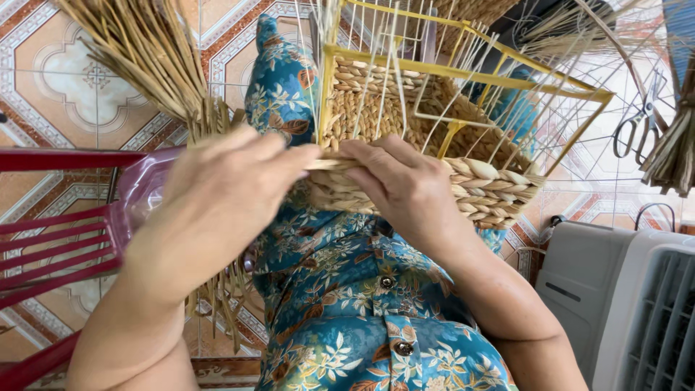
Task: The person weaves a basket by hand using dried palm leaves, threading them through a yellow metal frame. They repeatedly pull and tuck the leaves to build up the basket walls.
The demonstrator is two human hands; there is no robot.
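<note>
A half-woven straw basket [405, 116] on a yellow wire frame [463, 76] rests on my lap, over a blue floral garment. My left hand [217, 203] pinches a flat straw strand [326, 165] at the basket's near rim. My right hand [402, 185] presses fingers on the same strand and the woven rim beside it. Thin pale upright stakes rise through the frame. A bundle of loose dry straw [156, 58] fans out behind my left hand.
A red plastic stool or rack [58, 242] stands at the left on the patterned tile floor [72, 87]. Scissors [637, 130] lie on the floor at the right near another straw bundle [673, 152]. A grey-white appliance [630, 304] sits at the lower right.
</note>
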